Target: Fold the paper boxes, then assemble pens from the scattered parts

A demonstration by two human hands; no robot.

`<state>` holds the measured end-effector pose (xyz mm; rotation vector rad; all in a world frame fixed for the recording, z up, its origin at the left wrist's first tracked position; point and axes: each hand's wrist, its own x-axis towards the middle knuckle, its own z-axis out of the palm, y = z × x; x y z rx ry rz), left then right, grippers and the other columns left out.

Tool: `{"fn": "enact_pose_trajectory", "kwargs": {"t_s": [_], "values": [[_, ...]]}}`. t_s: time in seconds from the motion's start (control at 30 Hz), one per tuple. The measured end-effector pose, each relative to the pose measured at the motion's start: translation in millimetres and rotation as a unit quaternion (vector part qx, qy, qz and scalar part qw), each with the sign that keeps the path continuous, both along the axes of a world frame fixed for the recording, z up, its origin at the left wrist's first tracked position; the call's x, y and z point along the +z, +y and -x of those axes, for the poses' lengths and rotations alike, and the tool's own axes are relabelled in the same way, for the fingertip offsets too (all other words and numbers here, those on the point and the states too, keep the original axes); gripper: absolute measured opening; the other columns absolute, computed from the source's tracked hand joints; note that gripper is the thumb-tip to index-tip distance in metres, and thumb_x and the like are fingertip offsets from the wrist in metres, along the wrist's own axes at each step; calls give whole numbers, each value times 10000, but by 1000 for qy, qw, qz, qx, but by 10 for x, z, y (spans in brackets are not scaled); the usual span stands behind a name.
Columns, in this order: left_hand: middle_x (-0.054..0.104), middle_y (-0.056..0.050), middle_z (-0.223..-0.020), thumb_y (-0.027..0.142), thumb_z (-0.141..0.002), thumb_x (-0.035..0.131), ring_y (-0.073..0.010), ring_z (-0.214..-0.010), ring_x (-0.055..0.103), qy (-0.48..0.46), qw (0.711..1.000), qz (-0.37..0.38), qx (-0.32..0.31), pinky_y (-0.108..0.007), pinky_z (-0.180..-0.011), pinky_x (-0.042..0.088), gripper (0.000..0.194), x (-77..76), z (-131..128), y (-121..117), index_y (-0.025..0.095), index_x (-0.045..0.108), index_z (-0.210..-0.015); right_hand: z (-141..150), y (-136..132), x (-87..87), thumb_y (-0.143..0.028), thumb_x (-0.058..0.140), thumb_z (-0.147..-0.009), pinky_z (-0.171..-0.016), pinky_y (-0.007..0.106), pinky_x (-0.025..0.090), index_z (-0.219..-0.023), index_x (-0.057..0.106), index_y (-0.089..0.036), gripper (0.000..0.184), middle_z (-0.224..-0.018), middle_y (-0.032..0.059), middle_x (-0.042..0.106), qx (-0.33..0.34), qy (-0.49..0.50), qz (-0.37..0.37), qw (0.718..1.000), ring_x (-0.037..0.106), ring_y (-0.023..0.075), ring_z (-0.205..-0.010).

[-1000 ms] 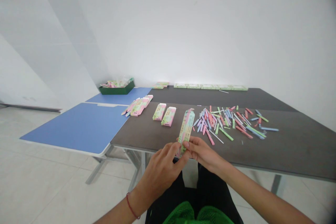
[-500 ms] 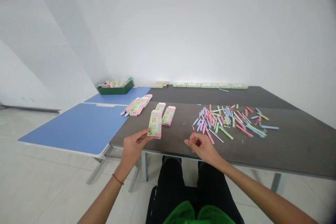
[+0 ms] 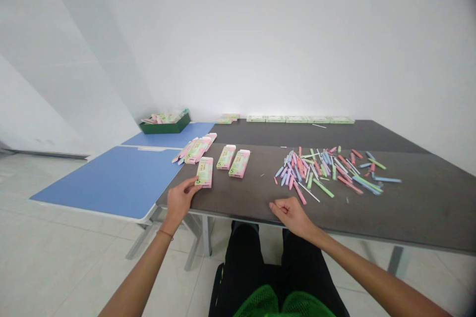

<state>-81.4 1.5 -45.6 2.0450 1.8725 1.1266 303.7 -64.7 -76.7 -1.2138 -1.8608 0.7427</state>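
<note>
My left hand (image 3: pixel 180 199) pinches the lower left corner of a small pink-and-green box (image 3: pixel 205 171) marked with a 5, which is low over or on the dark table. To its right lie two matching boxes, one behind (image 3: pixel 226 157) and one nearer (image 3: pixel 240 163). A loose stack of such boxes (image 3: pixel 198 150) sits behind it at the table's left side. My right hand (image 3: pixel 292 213) is curled closed at the front edge, with nothing visible in it. Just beyond it spreads a pile of pastel sticks (image 3: pixel 312 168) in pink, green, blue and purple, with thin white rods among them.
A green tray (image 3: pixel 165 128) with flat packs stands on the blue table (image 3: pixel 122 183) at left. Along the wall runs a row of pale boxes (image 3: pixel 297 119), with a small stack (image 3: pixel 228 117) to their left. The dark table's front edge (image 3: pixel 353 234) crosses before my knees.
My left hand has moved left with the box, away from the two other boxes, and lowered it toward the table. My right hand has shifted slightly toward me and curled tighter.
</note>
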Motion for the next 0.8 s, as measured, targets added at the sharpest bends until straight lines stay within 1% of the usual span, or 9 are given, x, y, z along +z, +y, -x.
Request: {"fn": "enact_pose_trajectory", "kwargs": {"t_s": [0.13,0.23,0.37,0.5,0.6,0.67,0.8], "values": [[803,-59,-1143,402,-918,691,-263,-1022,763,25,999,10,-17,-345,-900,576,349,-14,-18,133,241,743,-1222,-10,6,-47,-421,494,-993,-540,302,176,-599,201,-228,528,-572,-56,192,2,0,-8,1000,211,100,-537],[807,-63,-1099,426,-933,672,-286,-1014,750,63,997,18,-30,-371,-902,558,351,-18,-20,209,256,734,-1234,-11,5,-53,-401,508,-988,-538,300,185,-600,197,-228,527,-568,-57,194,0,1,-14,1000,216,100,-534],[792,-98,-1028,442,-945,648,-315,-995,716,112,993,17,-41,-410,-903,537,451,-17,19,317,212,676,-1332,-6,-4,-43,-397,516,-987,-534,298,187,-599,194,-228,531,-569,-61,188,-4,2,-11,1000,206,98,-534],[766,-108,-1061,447,-971,603,-302,-1019,692,150,986,9,-78,-412,-941,525,389,-10,62,431,203,715,-1252,-1,-5,-52,-394,519,-986,-534,294,193,-601,197,-228,529,-567,-62,198,-9,3,-12,1000,207,98,-533],[747,-126,-1127,444,-991,562,-305,-1057,686,164,982,3,-94,-429,-965,528,392,-20,60,512,188,710,-1248,1,-4,-60,-384,525,-982,-538,296,195,-601,198,-226,526,-568,-62,197,-11,-7,-21,1000,206,98,-533],[725,-138,-1227,435,-1001,540,-313,-1143,666,169,980,-1,-104,-446,-1020,513,402,-31,41,574,182,693,-1274,1,-6,-59,-379,524,-982,-540,298,191,-603,196,-225,525,-570,-63,192,-11,-15,-24,1000,203,98,-533],[655,-147,-1403,436,-1020,492,-316,-1310,595,182,974,1,-135,-478,-1146,440,450,-39,-35,747,176,645,-1353,-1,-12,-56,-366,522,-984,-544,302,186,-611,190,-224,518,-570,-65,188,-6,-22,-27,999,206,97,-534]]}}
